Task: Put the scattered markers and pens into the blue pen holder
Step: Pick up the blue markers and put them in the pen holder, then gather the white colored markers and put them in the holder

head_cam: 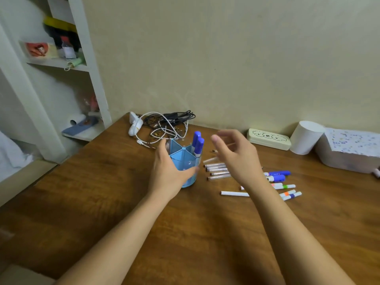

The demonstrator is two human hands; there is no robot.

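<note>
The blue pen holder stands on the wooden table with two blue-capped markers upright in its right compartment. My left hand wraps around the holder's left and front side. My right hand hovers just right of the holder with its fingers spread and nothing in it. Under that hand lie several clear-barrelled pens. Farther right lie two blue-capped markers, several thin white markers with coloured bands and one white pen.
A tangle of white and black cables lies behind the holder. Against the wall at the right sit a cream case, a white paper roll and a covered box. A white shelf stands at the left.
</note>
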